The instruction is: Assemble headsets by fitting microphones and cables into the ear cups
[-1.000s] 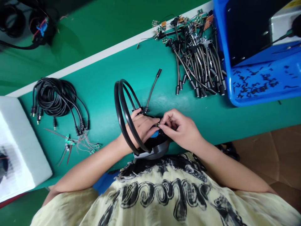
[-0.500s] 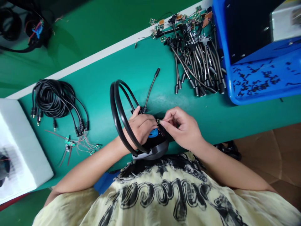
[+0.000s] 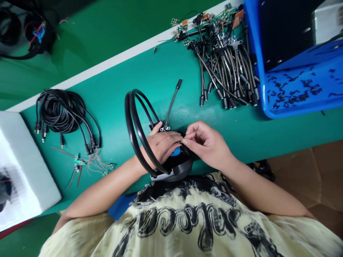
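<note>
My left hand (image 3: 162, 144) grips the black ear cup (image 3: 180, 167) of a headset and lies inside the headset's double black headband (image 3: 131, 123). A blue disc (image 3: 175, 152) shows in the cup beside my left fingers. Above the hand stands a thin microphone boom (image 3: 173, 101). My right hand (image 3: 206, 144) pinches a tiny circuit board (image 3: 183, 141) against the cup, with thin red wire below it. The fingertips of both hands nearly meet there and hide most of the board.
Many loose microphone booms and small boards (image 3: 227, 67) lie at the back right, beside a blue tray (image 3: 302, 89) holding small black pieces. A black cable coil (image 3: 60, 110), wired boards (image 3: 88, 164) and a white foam block (image 3: 24, 167) lie left on the green bench.
My left fingers have moved right across the ear cup toward my right fingertips, covering more of the cup. The view has shifted slightly.
</note>
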### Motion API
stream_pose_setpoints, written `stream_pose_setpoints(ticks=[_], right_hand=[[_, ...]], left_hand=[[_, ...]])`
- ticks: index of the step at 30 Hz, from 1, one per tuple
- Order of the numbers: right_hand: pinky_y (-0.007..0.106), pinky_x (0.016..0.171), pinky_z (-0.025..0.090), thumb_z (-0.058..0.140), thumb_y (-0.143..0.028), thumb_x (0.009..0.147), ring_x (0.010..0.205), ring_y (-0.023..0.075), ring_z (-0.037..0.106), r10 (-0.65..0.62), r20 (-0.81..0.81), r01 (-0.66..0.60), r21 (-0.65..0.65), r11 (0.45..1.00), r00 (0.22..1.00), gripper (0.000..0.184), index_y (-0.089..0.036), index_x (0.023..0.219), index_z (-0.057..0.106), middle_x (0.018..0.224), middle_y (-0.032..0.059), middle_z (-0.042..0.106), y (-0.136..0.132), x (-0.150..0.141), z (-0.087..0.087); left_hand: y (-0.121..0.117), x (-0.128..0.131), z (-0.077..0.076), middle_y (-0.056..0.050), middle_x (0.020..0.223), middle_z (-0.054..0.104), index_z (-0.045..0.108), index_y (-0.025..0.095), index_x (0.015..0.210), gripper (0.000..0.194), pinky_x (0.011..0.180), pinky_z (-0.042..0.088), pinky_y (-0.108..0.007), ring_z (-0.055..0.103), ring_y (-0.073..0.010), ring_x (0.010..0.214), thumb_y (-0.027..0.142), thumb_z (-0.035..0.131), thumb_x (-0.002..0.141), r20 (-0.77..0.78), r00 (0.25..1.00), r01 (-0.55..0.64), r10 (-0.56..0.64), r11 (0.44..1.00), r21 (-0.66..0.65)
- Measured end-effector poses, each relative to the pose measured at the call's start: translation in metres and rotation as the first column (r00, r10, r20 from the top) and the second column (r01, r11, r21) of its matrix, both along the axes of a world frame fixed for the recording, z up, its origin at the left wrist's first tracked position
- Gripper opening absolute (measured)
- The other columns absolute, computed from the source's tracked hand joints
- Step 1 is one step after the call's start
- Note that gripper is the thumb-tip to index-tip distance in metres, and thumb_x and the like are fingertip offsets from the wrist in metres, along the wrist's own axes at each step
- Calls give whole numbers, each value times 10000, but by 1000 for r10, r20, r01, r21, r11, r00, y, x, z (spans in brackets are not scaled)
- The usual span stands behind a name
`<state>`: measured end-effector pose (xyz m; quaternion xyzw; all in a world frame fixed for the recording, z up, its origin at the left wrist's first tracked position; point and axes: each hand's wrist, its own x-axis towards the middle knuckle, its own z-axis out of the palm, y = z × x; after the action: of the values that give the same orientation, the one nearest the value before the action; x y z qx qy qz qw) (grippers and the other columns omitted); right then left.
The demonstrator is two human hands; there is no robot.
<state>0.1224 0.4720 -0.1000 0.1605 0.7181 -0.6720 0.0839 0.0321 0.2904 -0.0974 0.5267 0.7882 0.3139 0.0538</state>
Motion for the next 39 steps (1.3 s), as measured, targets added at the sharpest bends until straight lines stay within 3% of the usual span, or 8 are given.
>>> stream_pose_setpoints(ticks=[5,9,15,27,31,39], right_hand=[[192,559,395,631,-298,838,603,63,510,73,53,-72,-28,997,996,174,-211,969,556,729,-46,621,5,0,0],[193,551,389,624,-311,836,588,63,511,94,73,-98,53,994,993,172,-204,971,632,719,-36,627,7,-1,4],[195,528,378,612,-317,845,582,74,514,95,67,-103,122,987,993,156,-194,892,694,688,-20,642,5,0,7],[189,536,379,620,-287,838,576,65,508,102,31,-105,158,982,994,153,-207,945,695,705,-27,637,4,0,4],[196,550,378,614,-269,843,587,67,515,139,21,-140,198,970,990,136,-210,938,691,735,-23,647,5,-1,6],[202,528,351,607,-250,852,567,65,491,169,13,-168,218,961,985,103,-213,888,696,711,-26,631,7,0,8]], left_hand=[[-1,1,1,-11,1035,733,599,195,1093,197,1167,326,-374,698,-100,949,210,608,897,-7,1000,8,-8,999,39],[-3,0,2,-29,1066,725,591,184,1135,244,1180,299,-376,688,-104,989,201,612,892,-39,997,63,-62,998,17],[-3,0,2,-27,1044,727,612,182,1073,193,1108,392,-322,684,-96,980,191,627,881,-40,999,16,-15,999,31],[-1,-3,6,18,914,753,638,212,1013,116,1086,360,-357,704,-99,796,223,603,903,-48,997,54,-55,998,-24],[-1,-3,7,18,937,749,635,211,1021,118,1086,349,-356,700,-95,815,227,584,915,-41,997,66,-69,996,-53],[-3,-2,4,3,954,744,631,199,1034,144,1083,363,-353,700,-96,852,206,620,891,-28,998,59,-59,998,10]])
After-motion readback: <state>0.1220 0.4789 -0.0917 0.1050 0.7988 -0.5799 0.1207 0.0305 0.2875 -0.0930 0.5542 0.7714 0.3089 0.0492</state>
